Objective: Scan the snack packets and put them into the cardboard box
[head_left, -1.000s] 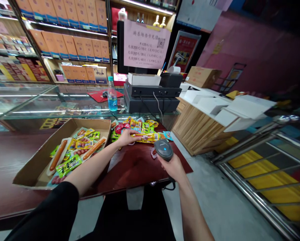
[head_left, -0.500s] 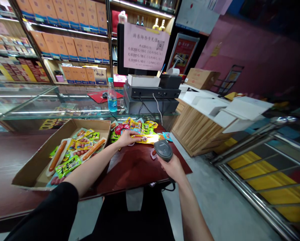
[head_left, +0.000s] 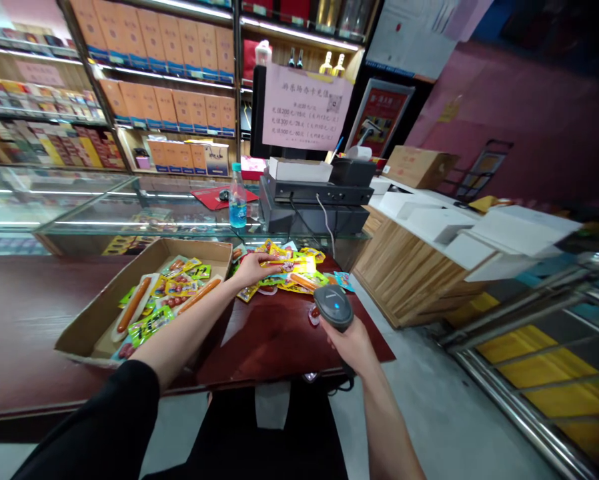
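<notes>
My left hand (head_left: 253, 269) is closed on the left end of a yellow snack packet (head_left: 299, 266), above a pile of small bright packets (head_left: 279, 251). In my right hand (head_left: 352, 340) is a dark grey handheld scanner (head_left: 333, 307) with a small blue light on top, its head turned toward the pile. Beside the scanner, a small wrapped sausage (head_left: 313, 315) lies on the dark red table (head_left: 274, 337). Left of my left forearm, an open cardboard box (head_left: 87, 313) holds long wrapped sausages and green and yellow packets.
Behind the table runs a glass display counter (head_left: 179, 230) bearing a bottle of blue liquid (head_left: 237, 200) and a monitor with a pink sign (head_left: 307, 107). A wooden cabinet (head_left: 404, 273) and metal railing (head_left: 529, 407) stand right.
My left hand has raised the yellow packet slightly, showing a sausage packet beneath. The bright scan light on the packet has gone, and the scanner now shows a blue light. The view has shifted.
</notes>
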The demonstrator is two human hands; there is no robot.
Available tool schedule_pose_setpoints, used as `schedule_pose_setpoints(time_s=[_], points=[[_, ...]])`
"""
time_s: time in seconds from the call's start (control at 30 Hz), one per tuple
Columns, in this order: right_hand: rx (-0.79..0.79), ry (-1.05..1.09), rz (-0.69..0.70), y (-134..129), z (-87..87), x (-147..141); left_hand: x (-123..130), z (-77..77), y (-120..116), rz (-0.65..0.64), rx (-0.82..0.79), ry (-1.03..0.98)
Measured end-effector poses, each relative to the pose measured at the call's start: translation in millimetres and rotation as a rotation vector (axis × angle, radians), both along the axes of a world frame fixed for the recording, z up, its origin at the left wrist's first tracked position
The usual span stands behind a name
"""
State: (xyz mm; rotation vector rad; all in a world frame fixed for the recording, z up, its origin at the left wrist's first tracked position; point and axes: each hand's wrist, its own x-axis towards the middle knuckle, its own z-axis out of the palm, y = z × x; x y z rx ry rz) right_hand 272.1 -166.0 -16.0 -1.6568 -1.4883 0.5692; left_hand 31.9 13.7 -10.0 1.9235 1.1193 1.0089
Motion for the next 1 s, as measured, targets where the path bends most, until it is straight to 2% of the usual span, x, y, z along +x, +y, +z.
schedule_pose_setpoints(time_s=[0.1, 0.23, 0.33, 0.43, 0.5, 0.57, 0.7, 0.8, 0.93, 1.0], points=[[-0.040, 0.047, 0.038, 7, -2.6, -4, -43, 27.2, -5, 0.088, 0.023, 0.015], [-0.030, 0.048, 0.090, 17, -1.4, -19, -126, 57.8, -31, 0.236, 0.075, 0.151], [0.064, 0.012, 0.140, 23, 3.3, -32, -180, 64.7, -51, 0.341, 0.044, 0.194], [0.120, 0.004, 0.172, 30, 5.2, -41, -206, 59.1, -59, 0.391, 0.021, 0.191], [0.131, 0.005, 0.185, 33, 3.8, -44, -201, 52.7, -61, 0.403, 0.019, 0.191], [0.127, -0.003, 0.189, 34, 1.9, -43, -183, 46.5, -60, 0.390, 0.023, 0.215], [0.109, -0.024, 0.162, 32, 3.2, -41, -122, 37.0, -54, 0.228, 0.067, 0.321], [0.105, -0.038, 0.145, 29, 8.9, -40, -79, 30.5, -47, 0.097, 0.068, 0.520], [0.111, -0.056, 0.134, 28, 14.9, -40, -40, 17.2, -37, 0.166, 0.016, 0.908], [0.121, -0.056, 0.130, 27, 16.5, -41, -29, 6.7, -34, 0.198, 0.005, 1.017]])
